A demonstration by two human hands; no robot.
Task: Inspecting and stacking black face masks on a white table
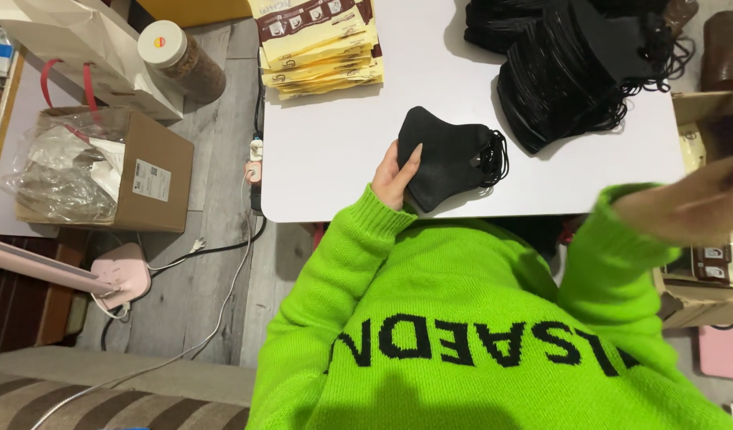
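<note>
Mask (446, 155) on table (335, 167), left of mask heap (566, 87)

The person wears a bright neon-green knitted sweater (478, 318) with large black block lettering across the chest. Ribbed cuffs (374, 209) end just behind the bare fingers (410, 155), and the knit shows fine vertical ribs.

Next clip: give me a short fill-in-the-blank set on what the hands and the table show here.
1. The left hand holds a folded face mask whose colour is ____.
2. The big pile of masks lies at the table's far ____ corner.
3. The stack of packets at the far edge of the white table is mostly ____ in colour.
4. The right hand, blurred, is off the table on the ____ side.

Missing words: black; right; yellow; right
</note>
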